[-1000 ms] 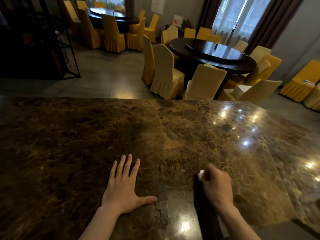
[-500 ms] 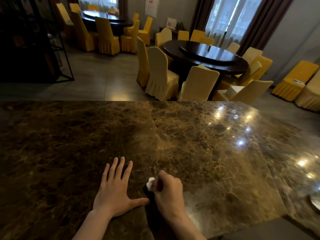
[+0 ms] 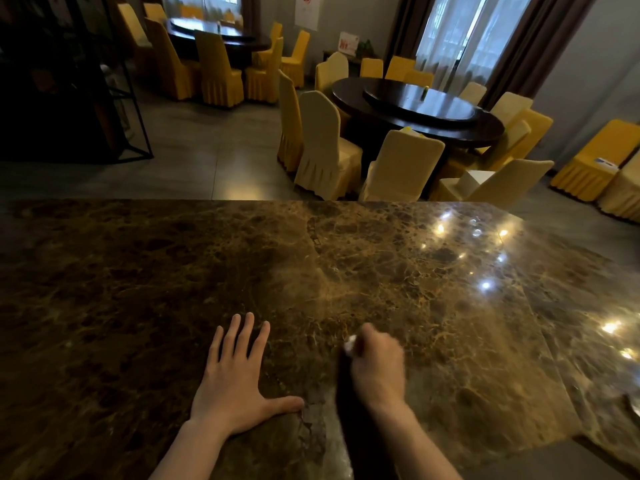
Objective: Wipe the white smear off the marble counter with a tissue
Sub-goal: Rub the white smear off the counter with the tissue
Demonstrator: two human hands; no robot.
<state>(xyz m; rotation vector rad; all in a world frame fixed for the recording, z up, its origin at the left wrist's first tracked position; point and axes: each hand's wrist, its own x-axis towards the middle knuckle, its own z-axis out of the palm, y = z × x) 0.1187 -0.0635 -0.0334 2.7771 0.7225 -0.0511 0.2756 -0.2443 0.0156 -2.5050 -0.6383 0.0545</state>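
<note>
My right hand (image 3: 379, 367) is closed around a small white tissue (image 3: 349, 345), which peeks out at the left of the fist and presses on the brown marble counter (image 3: 173, 289). The hand is blurred by motion. My left hand (image 3: 235, 382) lies flat on the counter to its left, fingers spread, thumb pointing toward the right hand. No white smear shows on the marble around the tissue; whatever lies under the fist is hidden.
The counter's far edge (image 3: 311, 201) faces a dining room. A round dark table (image 3: 415, 109) ringed by yellow-covered chairs (image 3: 322, 143) stands beyond it. A black metal shelf (image 3: 104, 98) is at the far left. Ceiling lights glare on the counter's right side (image 3: 485, 285).
My right hand with the tissue swept left toward my left thumb, then back to the right. The left hand stayed flat in place.
</note>
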